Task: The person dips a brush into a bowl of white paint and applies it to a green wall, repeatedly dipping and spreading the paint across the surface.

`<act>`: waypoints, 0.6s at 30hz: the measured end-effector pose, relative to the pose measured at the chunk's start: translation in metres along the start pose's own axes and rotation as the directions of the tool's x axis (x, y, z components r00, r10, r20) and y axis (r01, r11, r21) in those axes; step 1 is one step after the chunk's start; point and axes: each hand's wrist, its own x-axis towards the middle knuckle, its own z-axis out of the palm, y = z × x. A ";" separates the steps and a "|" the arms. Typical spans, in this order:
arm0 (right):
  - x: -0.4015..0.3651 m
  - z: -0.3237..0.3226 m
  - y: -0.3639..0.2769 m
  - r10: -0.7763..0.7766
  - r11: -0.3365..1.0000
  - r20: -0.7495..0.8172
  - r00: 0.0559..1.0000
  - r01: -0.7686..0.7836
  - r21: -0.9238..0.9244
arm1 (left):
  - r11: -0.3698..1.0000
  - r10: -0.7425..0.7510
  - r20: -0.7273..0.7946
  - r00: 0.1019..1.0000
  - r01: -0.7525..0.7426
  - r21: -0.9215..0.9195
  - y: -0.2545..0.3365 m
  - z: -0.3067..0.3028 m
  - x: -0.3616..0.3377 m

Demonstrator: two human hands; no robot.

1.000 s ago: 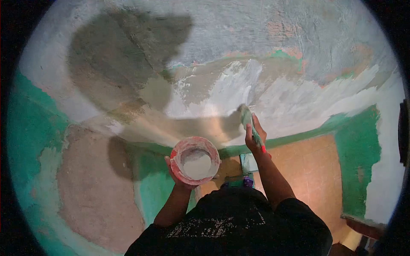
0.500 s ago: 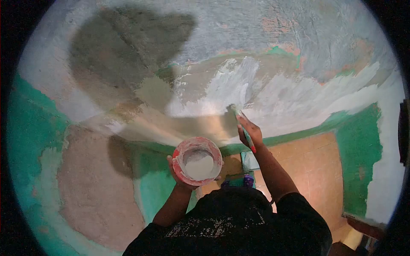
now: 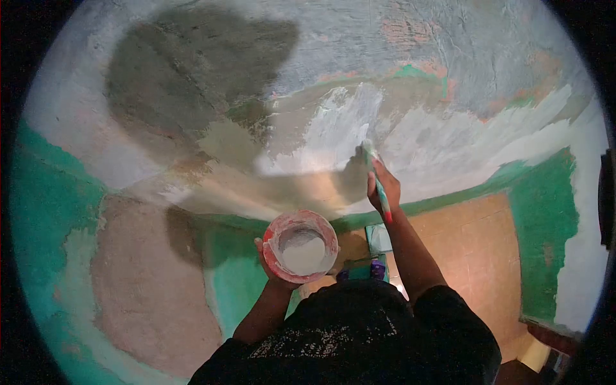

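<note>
A red bucket, smeared white and holding pale, wet material, rests in my left hand, whose fingers wrap round its left and lower sides. My right hand grips a brush with a green handle and a red end. The brush's pale head points up at the wall, at the edge of a fresh white patch. Whether its tip touches the wall is hard to tell.
Green paint borders the wall on both sides. Below lie the tiled floor and a pale square object near purple footwear. A large shadow falls on the upper left wall.
My right hand and the brush have moved up and slightly right along the wall, the brush now more upright. The bucket in my left hand has shifted slightly right and down.
</note>
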 end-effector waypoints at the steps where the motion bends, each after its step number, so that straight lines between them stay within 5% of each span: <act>1: -0.004 0.007 0.009 0.020 1.000 0.051 0.998 -0.019 -0.016 | 1.000 -0.009 -0.005 1.000 0.009 0.021 0.000 -0.005 0.001; 4: -0.030 0.014 0.015 0.224 0.971 0.056 0.973 -0.228 0.068 | 0.999 -0.039 0.067 0.997 0.037 0.038 0.002 0.000 0.005; 5: -0.037 0.015 0.015 0.427 0.870 0.113 0.897 -0.442 0.219 | 0.999 -0.046 0.102 0.994 0.043 0.033 0.002 0.005 0.004; 8: -0.027 0.005 -0.004 0.402 0.875 -0.012 0.915 -0.381 0.298 | 1.000 0.017 0.158 0.987 -0.014 -0.024 0.002 0.015 0.008; 11: 0.009 -0.013 -0.048 0.211 0.956 -0.064 0.975 -0.192 0.223 | 1.000 0.006 -0.020 1.000 -0.006 -0.011 0.000 -0.003 0.003; 15: 0.047 -0.008 -0.028 -0.265 0.964 -0.229 0.937 0.264 -0.033 | 0.996 0.003 0.079 0.997 -0.010 0.083 0.001 0.000 0.010; 18: 0.068 -0.028 -0.047 0.151 0.984 -0.320 0.935 -0.111 0.139 | 0.997 0.031 0.116 0.993 -0.040 0.070 0.006 -0.002 0.012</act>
